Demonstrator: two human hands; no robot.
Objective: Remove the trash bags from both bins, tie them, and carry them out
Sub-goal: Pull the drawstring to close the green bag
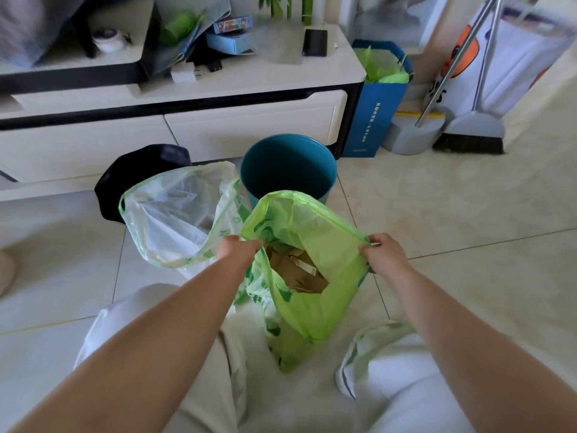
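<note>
Forearms reaching from lower frame, my left hand [239, 248] and right hand [385, 253] are pinching open, probably for tying, the translucent green plastic trash bag [315, 310].

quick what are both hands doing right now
Left hand: closed, gripping the left rim of the green trash bag.
Right hand: closed, gripping the bag's right rim.
</note>
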